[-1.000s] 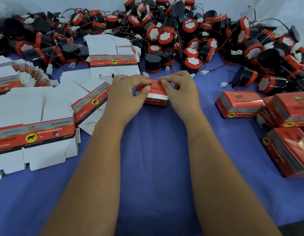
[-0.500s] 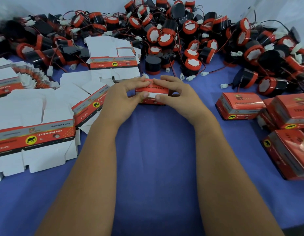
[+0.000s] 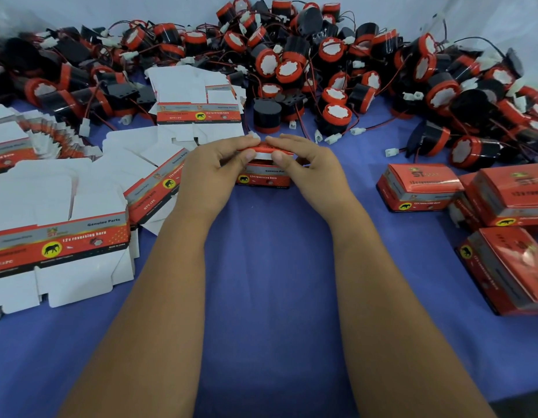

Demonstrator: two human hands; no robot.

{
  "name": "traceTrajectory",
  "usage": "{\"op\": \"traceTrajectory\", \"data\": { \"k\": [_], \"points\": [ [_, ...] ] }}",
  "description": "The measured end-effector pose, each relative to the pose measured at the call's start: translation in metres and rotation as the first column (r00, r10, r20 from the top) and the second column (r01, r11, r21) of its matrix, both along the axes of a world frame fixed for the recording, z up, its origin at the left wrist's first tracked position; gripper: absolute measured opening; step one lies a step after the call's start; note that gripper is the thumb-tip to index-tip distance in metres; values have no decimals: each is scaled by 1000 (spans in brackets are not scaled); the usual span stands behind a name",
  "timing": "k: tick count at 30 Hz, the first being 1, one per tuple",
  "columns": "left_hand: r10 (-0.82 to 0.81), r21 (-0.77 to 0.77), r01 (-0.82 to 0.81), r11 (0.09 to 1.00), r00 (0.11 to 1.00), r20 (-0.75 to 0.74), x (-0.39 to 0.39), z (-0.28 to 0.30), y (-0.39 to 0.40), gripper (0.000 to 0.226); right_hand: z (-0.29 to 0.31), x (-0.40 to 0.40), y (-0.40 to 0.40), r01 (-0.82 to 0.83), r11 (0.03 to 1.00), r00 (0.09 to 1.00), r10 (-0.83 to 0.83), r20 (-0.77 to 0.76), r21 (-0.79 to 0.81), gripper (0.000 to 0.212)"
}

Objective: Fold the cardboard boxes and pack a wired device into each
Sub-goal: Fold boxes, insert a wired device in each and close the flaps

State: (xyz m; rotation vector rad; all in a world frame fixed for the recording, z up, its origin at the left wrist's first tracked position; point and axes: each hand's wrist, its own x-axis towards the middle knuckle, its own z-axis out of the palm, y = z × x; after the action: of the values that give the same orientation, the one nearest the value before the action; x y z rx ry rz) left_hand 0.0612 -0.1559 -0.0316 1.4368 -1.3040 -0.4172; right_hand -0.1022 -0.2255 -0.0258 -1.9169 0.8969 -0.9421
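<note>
Both hands are on one small red box sitting on the blue counter, right in the middle and just in front of the big pile. The left hand has its fingers curled over the top flap with the thumb pressing in at the front edge, so it's pinching that flap. The right hand does the same from the other side, fingers laid over the top and thumb tucked against the white edge of the flap. The box front faces the camera and you can read "12v reversing horn" plus a little elephant logo.

Behind it is a heap of black and red horns with thin red and black wires and white plugs, spread across the whole back of the counter. To the left are flat unfolded boxes, white side up with red printed strips, some fanned out in a stack. On the right sit several closed boxes, close together, a couple tilted against each other.
</note>
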Motion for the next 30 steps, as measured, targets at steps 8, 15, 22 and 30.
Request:
{"op": "traceTrajectory", "data": {
  "k": [8,15,22,30],
  "points": [
    [-1,-41,-2,999,998,-61,-1,0,0,26,6,8,7,185,981,980,-180,85,-65,18],
    [7,-9,-7,1000,1000,-15,-1,-1,-2,38,7,4,7,150,988,983,-146,110,-29,23],
    [-16,-3,16,1000,994,-112,0,2,0,38,6,2,5,135,991,984,-131,121,-24,26],
    [-35,-25,29,999,961,-275,4,1,1,43,6,2,3,137,990,973,-142,183,39,24]
  ]
}}
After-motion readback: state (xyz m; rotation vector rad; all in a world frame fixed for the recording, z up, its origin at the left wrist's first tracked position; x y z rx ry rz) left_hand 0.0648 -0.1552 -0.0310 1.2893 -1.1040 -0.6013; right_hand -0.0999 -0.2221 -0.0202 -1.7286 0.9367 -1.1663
